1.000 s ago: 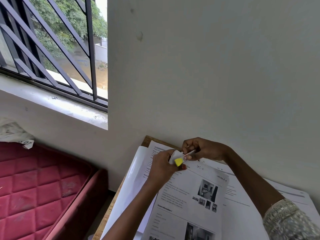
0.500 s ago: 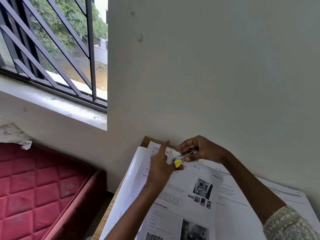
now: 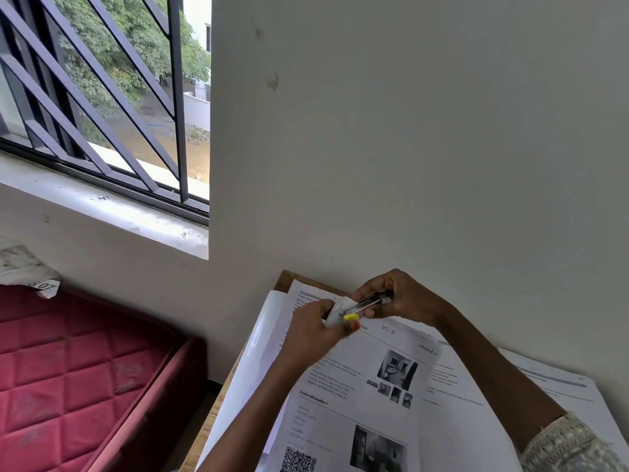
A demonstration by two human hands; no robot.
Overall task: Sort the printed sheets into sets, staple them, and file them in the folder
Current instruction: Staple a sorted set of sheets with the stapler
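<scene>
A small stapler (image 3: 361, 307) with a yellow tip and metal arms is held above the desk near the wall. My right hand (image 3: 398, 298) grips its rear end, fingers curled round it. My left hand (image 3: 315, 330) pinches the raised corner of a printed sheet set (image 3: 354, 403) against the stapler's yellow mouth. That set shows text, small photos and a QR code. More printed sheets (image 3: 483, 403) lie spread to the right. A white folder (image 3: 258, 356) lies under the sheets at the left.
The wooden desk (image 3: 282, 279) stands against a pale wall. A red quilted mattress (image 3: 75, 376) lies to the left, with a gap between it and the desk. A barred window (image 3: 102, 97) and its sill are at the upper left.
The stapler's arms have opened wider and my right hand has drawn its rear back a little. My left hand keeps the sheet corner at the yellow tip.
</scene>
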